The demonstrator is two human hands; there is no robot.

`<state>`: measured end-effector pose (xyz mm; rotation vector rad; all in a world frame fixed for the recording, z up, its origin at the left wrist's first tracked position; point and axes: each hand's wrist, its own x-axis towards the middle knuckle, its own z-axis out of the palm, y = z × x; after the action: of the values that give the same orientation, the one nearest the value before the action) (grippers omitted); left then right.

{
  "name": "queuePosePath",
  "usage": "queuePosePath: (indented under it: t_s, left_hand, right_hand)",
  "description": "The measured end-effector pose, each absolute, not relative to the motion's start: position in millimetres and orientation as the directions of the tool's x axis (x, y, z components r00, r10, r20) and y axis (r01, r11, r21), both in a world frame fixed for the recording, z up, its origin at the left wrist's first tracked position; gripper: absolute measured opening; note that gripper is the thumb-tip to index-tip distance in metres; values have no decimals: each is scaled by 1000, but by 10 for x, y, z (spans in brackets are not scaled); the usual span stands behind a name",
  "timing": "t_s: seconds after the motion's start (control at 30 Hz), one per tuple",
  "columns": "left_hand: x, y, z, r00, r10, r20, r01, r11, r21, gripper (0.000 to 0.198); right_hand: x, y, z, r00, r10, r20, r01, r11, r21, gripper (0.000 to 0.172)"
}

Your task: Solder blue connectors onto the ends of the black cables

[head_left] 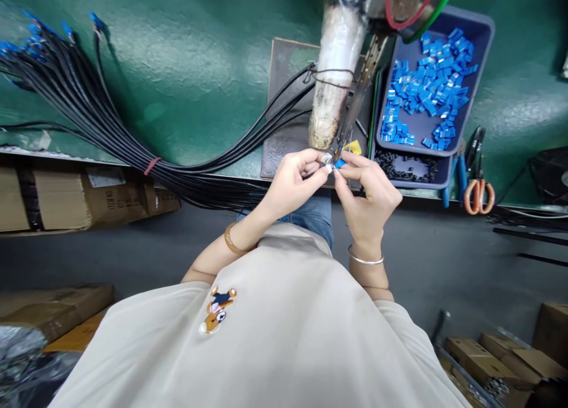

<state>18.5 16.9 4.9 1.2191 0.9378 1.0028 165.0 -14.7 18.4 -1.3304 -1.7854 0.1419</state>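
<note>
My left hand [295, 180] is closed in a pinch beside a whitish cable end, though its fingers partly hide what they grip. Facing it, my right hand [368, 189] pinches a small blue connector [339, 163] between thumb and fingers. The fingertips of both hands nearly meet. Right above them is the scorched lower end of a white-wrapped cylinder [339, 59], with a thin metal bar [361, 91] slanting down alongside. A yellow piece [353, 147] shows just behind the right fingers. Black cables [213, 183], banded with a red tie [151, 166], run in from the left.
At right, a grey-blue tray [481, 47] of blue connectors [432, 77] overlaps a lower tray [441, 177] of small black parts. Blue-handled pliers [462, 171] and orange-handled scissors [479, 192] lie beside them. A dark board [284, 112] lies beneath the cylinder. Cardboard boxes [66, 198] stand below the green bench [186, 59].
</note>
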Motion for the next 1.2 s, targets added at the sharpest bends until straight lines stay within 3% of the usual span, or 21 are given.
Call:
queuePosePath:
  t_s: [0.63, 1.2]
  left_hand:
    - [191, 194, -12, 313, 945, -99, -141, 149, 979, 10]
    - [182, 160, 31, 261, 964, -50, -138, 89, 986, 14]
  right_hand:
    - [1672, -168, 164, -96, 833, 544, 759, 415, -502, 7]
    - [1652, -150, 161, -38, 799, 600, 756, 416, -506, 8]
